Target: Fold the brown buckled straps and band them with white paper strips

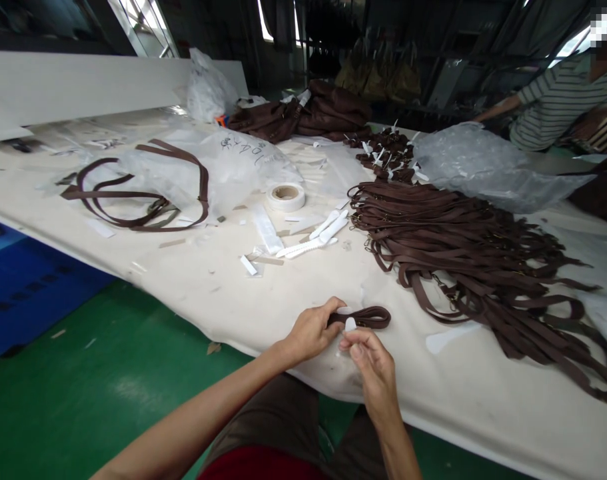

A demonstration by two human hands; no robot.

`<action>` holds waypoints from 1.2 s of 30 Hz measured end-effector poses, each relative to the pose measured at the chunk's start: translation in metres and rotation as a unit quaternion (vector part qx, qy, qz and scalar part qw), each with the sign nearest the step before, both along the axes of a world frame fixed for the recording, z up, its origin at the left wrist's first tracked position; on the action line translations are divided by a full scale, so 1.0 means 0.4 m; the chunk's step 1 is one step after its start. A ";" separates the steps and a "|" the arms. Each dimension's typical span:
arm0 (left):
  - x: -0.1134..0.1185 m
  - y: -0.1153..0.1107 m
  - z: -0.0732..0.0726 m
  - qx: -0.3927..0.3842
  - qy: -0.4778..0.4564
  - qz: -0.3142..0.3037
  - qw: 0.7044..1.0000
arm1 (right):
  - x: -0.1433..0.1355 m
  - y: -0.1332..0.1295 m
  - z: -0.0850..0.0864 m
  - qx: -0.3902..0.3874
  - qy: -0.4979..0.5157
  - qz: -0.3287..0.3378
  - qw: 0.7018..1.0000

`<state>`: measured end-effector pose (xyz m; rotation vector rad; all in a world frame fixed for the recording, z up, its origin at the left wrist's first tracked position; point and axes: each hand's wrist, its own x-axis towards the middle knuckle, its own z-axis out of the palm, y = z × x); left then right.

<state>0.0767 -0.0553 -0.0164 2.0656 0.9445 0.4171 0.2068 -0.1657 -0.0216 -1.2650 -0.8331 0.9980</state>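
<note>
Near the table's front edge, my left hand (314, 331) is closed on a folded brown strap (376, 317), whose looped end sticks out to the right. My right hand (373, 363) is just below the strap, its thumb and fingers pinched at a small white strip (350, 325) that lies against the strap. Part of the strip is hidden by the fingers. To the right spreads a big heap of brown straps (448, 227) with small metal clasps. A loose white strip (450, 337) rests below that heap.
A roll of white tape (286, 197) sits mid-table, with white strips (313, 241) before it. Loose straps (198, 180) lie on plastic at the left. Behind are brown material (328, 110), bundled straps (386, 153) and clear plastic (478, 160). A person in a striped shirt (548, 100) stands far right.
</note>
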 end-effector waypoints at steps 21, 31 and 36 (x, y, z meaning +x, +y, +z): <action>0.000 -0.008 -0.022 0.065 0.033 0.011 0.997 | -0.035 0.103 0.021 -0.160 -0.038 -0.132 0.977; -0.004 0.002 -0.029 0.074 0.025 -0.003 0.997 | 0.068 0.119 0.105 -0.188 -0.408 0.001 0.893; -0.008 0.007 -0.029 0.046 0.019 -0.013 0.999 | 0.099 0.151 0.108 -0.118 -0.478 0.164 0.855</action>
